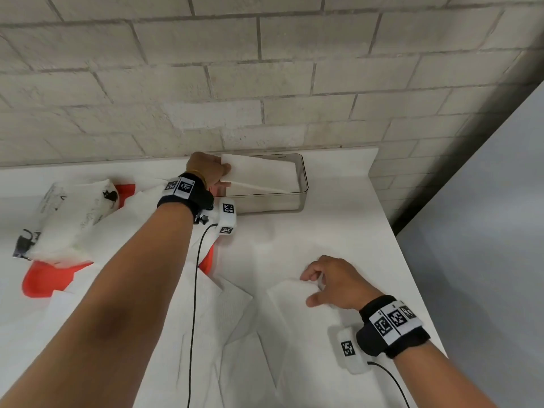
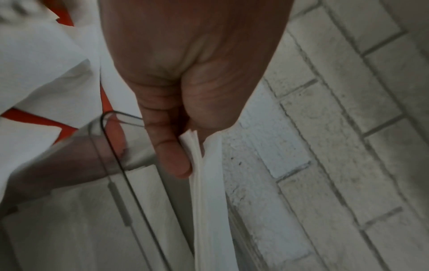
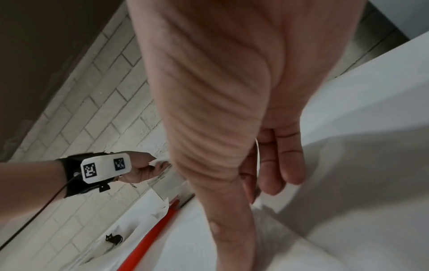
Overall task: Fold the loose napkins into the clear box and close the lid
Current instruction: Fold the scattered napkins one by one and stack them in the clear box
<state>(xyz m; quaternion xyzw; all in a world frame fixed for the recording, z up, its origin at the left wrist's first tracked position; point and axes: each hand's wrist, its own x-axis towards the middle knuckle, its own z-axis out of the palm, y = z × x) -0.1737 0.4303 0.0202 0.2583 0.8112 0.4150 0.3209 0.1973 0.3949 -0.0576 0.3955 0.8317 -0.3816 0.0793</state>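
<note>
A: Napkin and box colours?
B: Folded white paper napkin (image 1: pixel 259 172); clear smoke-tinted plastic box (image 1: pixel 301 184).
A: Others?
B: White plastic pack printed with black cats (image 1: pixel 73 213); flat orange-red lid (image 1: pixel 50 279); white counter (image 1: pixel 338 207).

both your arms are bare, no sleeves. each wrist has a black strap (image 1: pixel 394 334) w/ white tags printed w/ black square codes, plus a white cam block (image 1: pixel 350 350) w/ its own code. thin black cable (image 1: pixel 194 304) runs off each one, & there's a gold-ish band (image 1: pixel 195 173) by the left strap.
</note>
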